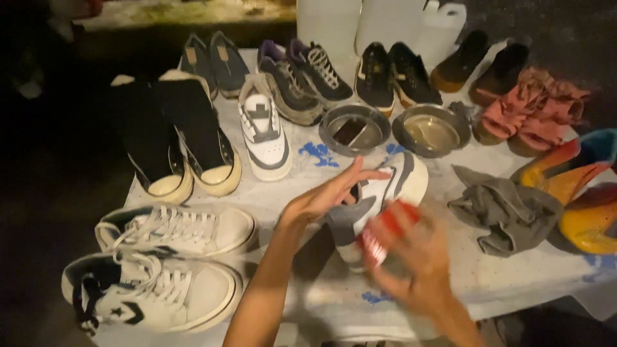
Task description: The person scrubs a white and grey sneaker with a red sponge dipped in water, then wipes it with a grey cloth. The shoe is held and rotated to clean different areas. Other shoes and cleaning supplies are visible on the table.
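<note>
Low in the frame, the right hand (411, 257), blurry, is wrapped around a small red and white thing (384, 232) I can't make out, beside the white and grey shoe (379, 196) in the middle of the desk (321, 283), which the left hand (328, 193) steadies with fingers spread.

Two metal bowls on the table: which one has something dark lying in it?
The left bowl, nearest the white and grey shoe. A dark flat object lies inside it; the right bowl shows only its shiny bottom.
</note>
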